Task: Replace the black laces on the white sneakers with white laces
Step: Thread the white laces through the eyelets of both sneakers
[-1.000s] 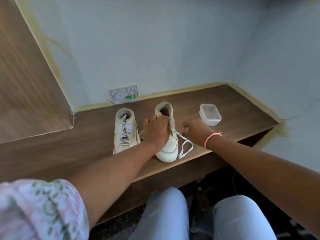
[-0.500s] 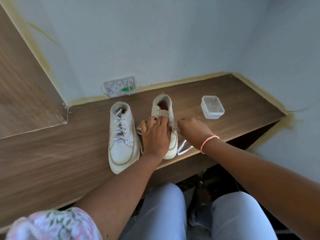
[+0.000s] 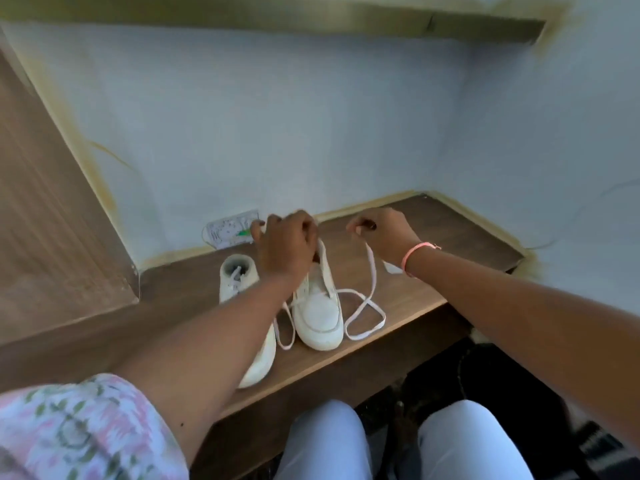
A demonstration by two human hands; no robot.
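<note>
Two white sneakers stand on the wooden shelf [image 3: 408, 299]. The left sneaker [image 3: 239, 271] carries white laces and is partly hidden by my left forearm. The right sneaker [image 3: 320, 313] has a loose white lace [image 3: 367, 306] looping over the shelf on both sides of it. My left hand [image 3: 285, 244] is raised over the right sneaker's heel, fingers closed on one end of the lace. My right hand [image 3: 381, 233], with a pink wristband, pinches the other end and holds it up. No black lace is in view.
A white wall socket plate [image 3: 228, 232] sits at the back wall behind the sneakers. A corner of the clear plastic box [image 3: 393, 268] shows under my right wrist. The shelf's front edge runs just below the shoes, with my knees beneath it.
Both hands have lifted off the right sneaker and moved back and up, pulling the two lace ends taut. The camera view has tilted upward, showing more wall.
</note>
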